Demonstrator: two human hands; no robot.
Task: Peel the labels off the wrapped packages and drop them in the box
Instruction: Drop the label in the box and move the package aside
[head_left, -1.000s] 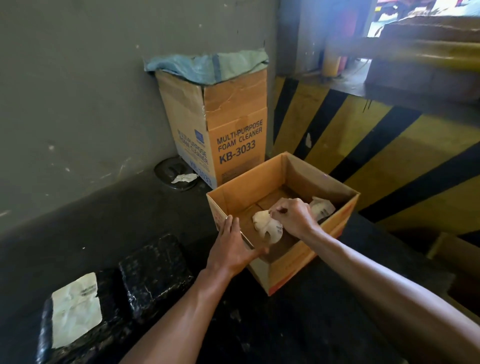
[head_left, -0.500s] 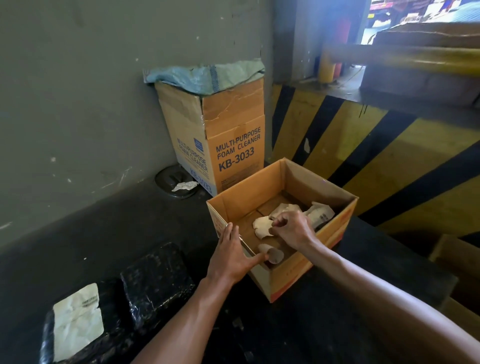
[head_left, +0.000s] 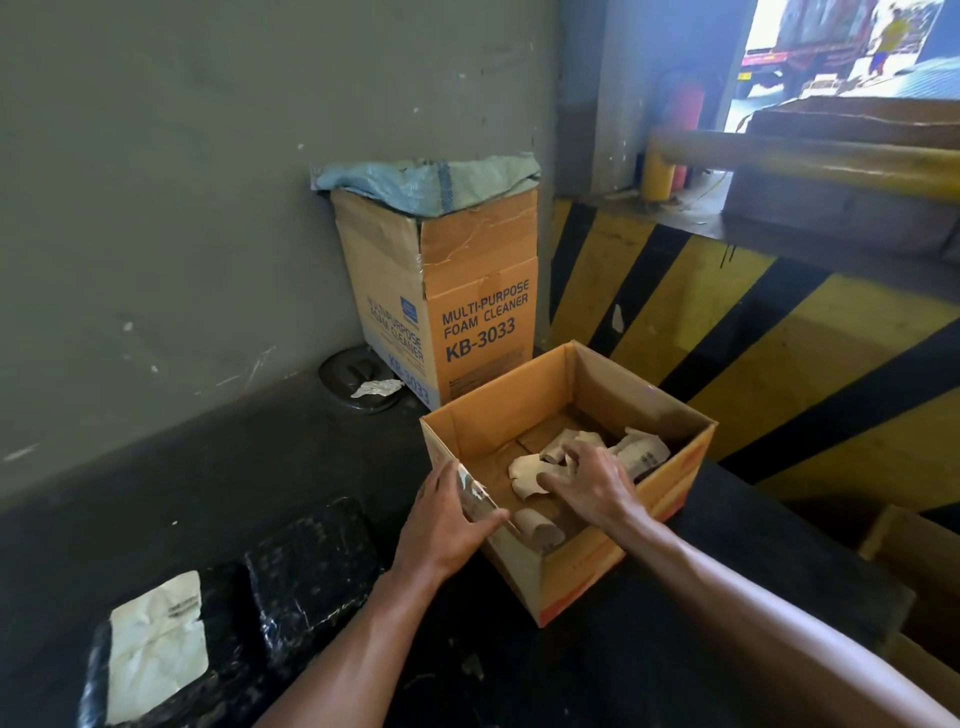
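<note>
An open cardboard box stands on the black surface. Several peeled, crumpled labels lie on its floor, and one rolled label rests in the near corner. My right hand hovers inside the box over the labels, fingers spread and holding nothing. My left hand grips the box's near-left rim, thumb over the edge. At lower left lie two black wrapped packages. One package carries a white label. The other package shows none.
A tall "Multi-Purpose Foam Cleaner" carton topped with a blue-green sack stands against the grey wall behind the box. A black round lid with a paper scrap lies beside it. A yellow-and-black striped wall rises on the right.
My right hand has let go of the crumpled label and spread its fingers. The rolled label now lies in the box's near corner. My left hand stays on the rim.
</note>
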